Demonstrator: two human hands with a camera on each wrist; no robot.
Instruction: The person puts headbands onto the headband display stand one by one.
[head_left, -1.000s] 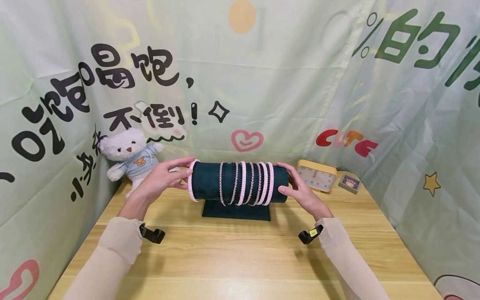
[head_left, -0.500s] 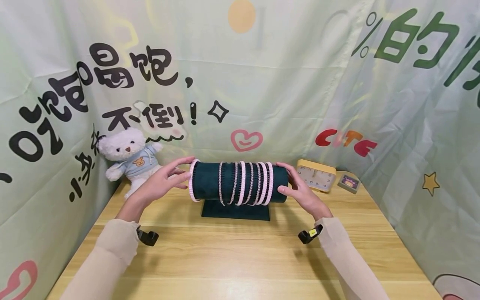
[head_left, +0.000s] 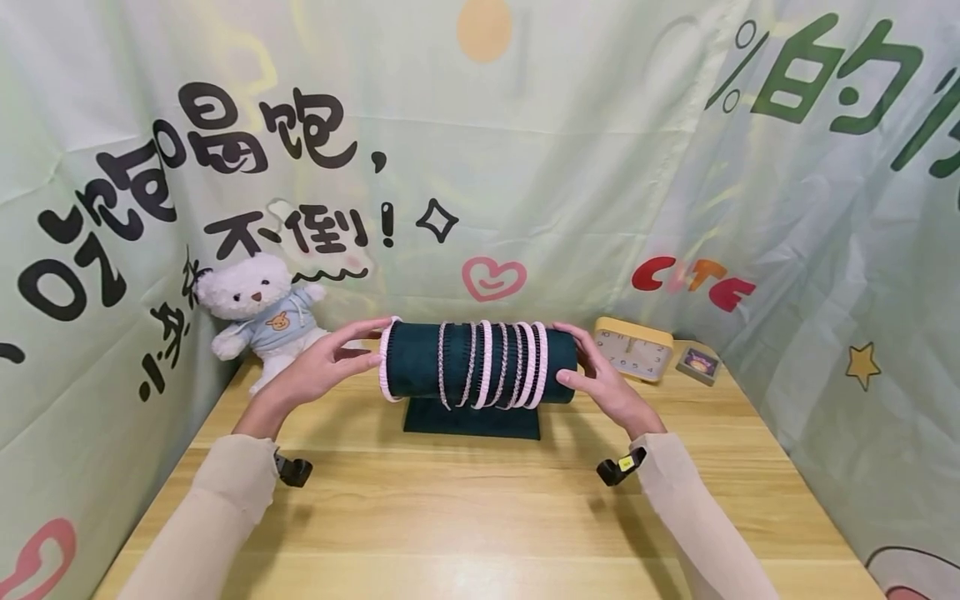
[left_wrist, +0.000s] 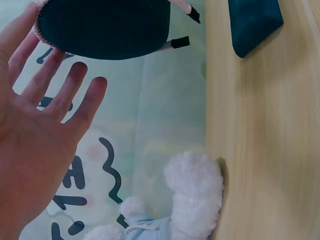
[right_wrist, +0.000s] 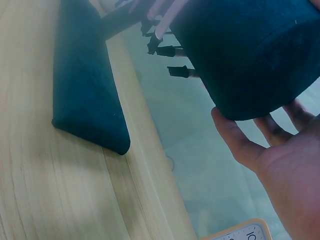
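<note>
A dark green velvet headband stand [head_left: 416,360] carries several headbands on its horizontal roll. One pale pink headband [head_left: 385,362] sits at the roll's left end. My left hand [head_left: 318,367] touches it with thumb and index finger; in the left wrist view, the other fingers [left_wrist: 90,102] are spread and nearly straight. At the opposite end, my right hand [head_left: 603,387] holds the roll, its thumb in front and fingers behind. Toward that end, pink headbands [head_left: 532,367] and thin braided headbands [head_left: 442,367] are grouped. Black end tips [right_wrist: 177,71] poke out below the roll.
A white teddy bear [head_left: 258,296] in a blue top sits at the back left. Behind my right hand stand a yellow clock [head_left: 633,350] and a small framed item [head_left: 699,362]. Printed cloth [head_left: 570,192] walls in the wooden table [head_left: 465,517].
My left wrist has shifted slightly left and the left fingers have straightened a little against the pink headband. The right hand and the stand have stayed in place.
</note>
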